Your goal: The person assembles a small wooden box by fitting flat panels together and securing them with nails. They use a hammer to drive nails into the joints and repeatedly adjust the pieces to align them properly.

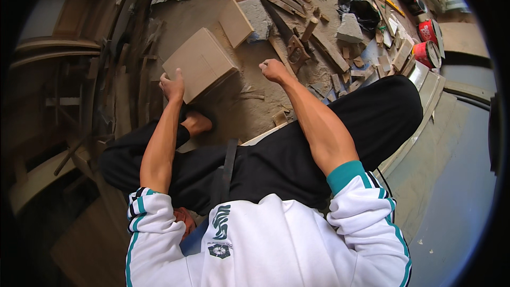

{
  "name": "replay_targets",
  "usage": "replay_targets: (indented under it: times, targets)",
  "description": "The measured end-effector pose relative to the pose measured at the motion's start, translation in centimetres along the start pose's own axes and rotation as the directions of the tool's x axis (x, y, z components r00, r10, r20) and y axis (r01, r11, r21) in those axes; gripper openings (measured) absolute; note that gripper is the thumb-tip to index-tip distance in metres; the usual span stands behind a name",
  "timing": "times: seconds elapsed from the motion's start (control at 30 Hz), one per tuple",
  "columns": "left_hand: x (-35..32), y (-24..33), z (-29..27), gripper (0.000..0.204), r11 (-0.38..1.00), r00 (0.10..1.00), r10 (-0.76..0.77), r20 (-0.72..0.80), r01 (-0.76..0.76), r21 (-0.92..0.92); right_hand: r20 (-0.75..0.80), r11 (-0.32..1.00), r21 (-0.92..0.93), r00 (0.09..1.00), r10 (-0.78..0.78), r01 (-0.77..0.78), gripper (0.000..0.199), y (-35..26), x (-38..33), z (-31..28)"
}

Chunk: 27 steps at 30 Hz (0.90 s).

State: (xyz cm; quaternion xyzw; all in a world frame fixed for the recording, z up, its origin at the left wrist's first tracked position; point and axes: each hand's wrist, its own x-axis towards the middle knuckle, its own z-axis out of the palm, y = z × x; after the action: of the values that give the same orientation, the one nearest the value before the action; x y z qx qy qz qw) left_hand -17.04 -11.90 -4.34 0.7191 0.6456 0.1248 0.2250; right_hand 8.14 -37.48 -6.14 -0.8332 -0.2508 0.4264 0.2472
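Note:
A thick, light-brown wooden board [199, 61] with faint lines on its top lies in front of me, left of centre. My left hand [172, 86] grips its near left edge, the thumb on top and the fingers curled at the side. To the right of the board, my right hand [273, 70] is closed in a pinch, apart from the board. Whatever it holds, if anything, is too small to make out. Beyond it lies a handsaw [297, 56] with a wooden handle. A smaller board [235, 24] leans against a grey concrete block [256, 17].
Wood offcuts [329, 50] litter the dusty floor at the right, near a concrete chunk [349, 29] and a black plastic bag [361, 11]. Two red cans [426, 54] stand farther right. Wooden frames and planks [56, 45] line the left side. My bent legs border the near side.

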Motion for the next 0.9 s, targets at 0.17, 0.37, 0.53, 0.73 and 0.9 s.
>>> replay_targets:
  times: [0.17,0.37,0.53,0.73,0.9]
  targets:
    - [3.4,-4.7,2.5,0.083,0.757,0.788,-0.307,0.534,0.542,-0.365,-0.007,0.975,0.165,0.989,-0.148,0.147,0.053,-4.1,4.9,4.0]
    - [1.7,-5.0,3.5,0.075,0.789,0.825,-0.212,0.524,0.46,-0.407,0.045,0.965,0.192,0.981,-0.188,0.176,0.055,-9.5,6.8,5.9]
    - [0.5,-2.7,2.0,0.062,0.795,0.869,-0.289,0.402,0.452,-0.405,0.067,0.991,0.093,0.992,-0.103,0.097,0.042,-10.8,6.0,6.0]
    - [0.8,-12.0,-3.3,0.054,0.617,0.808,-0.387,0.444,0.584,-0.526,0.041,0.992,-0.068,0.994,-0.102,0.105,0.041,-18.9,0.1,12.0]
    - [-2.1,-15.3,-6.2,0.049,0.463,0.78,-0.475,0.406,0.615,-0.639,0.006,0.954,-0.02,0.954,-0.3,0.3,0.037,-22.6,-0.8,15.0]
